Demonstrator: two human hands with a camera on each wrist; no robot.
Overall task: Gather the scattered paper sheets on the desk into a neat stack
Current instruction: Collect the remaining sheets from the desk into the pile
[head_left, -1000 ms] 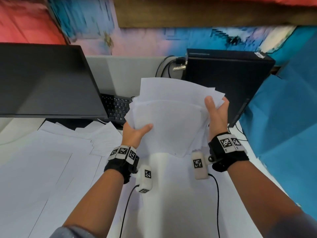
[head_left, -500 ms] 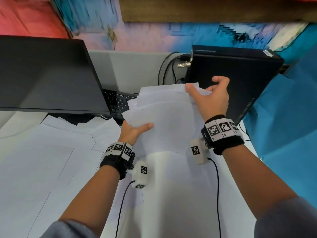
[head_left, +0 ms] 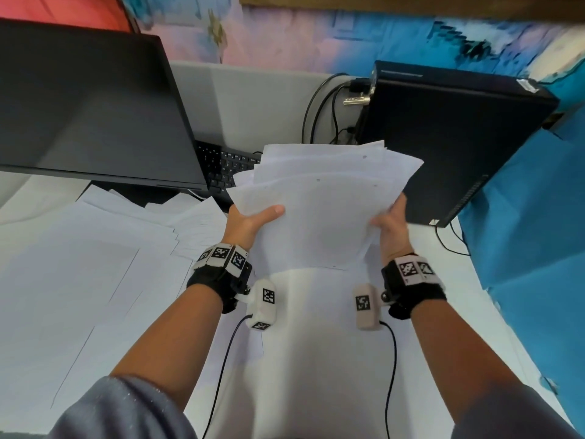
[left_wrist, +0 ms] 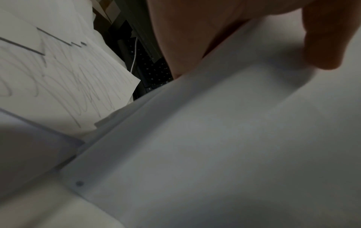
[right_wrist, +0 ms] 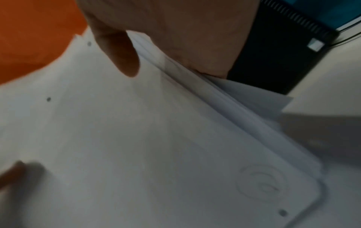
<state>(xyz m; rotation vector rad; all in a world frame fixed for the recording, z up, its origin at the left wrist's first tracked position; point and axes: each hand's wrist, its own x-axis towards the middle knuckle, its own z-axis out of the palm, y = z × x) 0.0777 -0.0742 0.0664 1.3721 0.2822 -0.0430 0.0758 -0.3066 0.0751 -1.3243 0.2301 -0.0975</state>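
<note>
The bundle of paper sheets [head_left: 319, 210] is held up off the surface [head_left: 474, 312], between the two hands and in front of the black computer tower [head_left: 449, 134]. The sheets are thin, white and limp; they sag in a shallow curve, and their far edges fan out unevenly, corners stepped one behind another. Small dark dots mark some pages, and a faint spiral scribble shows in the right wrist view. The left hand [head_left: 250, 221] has its grip clamped on the bundle's left edge, thumb pressed flat on the top sheet; the right hand [head_left: 392, 229] pinches the right edge the same way. More loose sheets [head_left: 95, 267] lie overlapped flat at the left, beside the matte black monitor [head_left: 88, 106] and keyboard [head_left: 224, 166].
</note>
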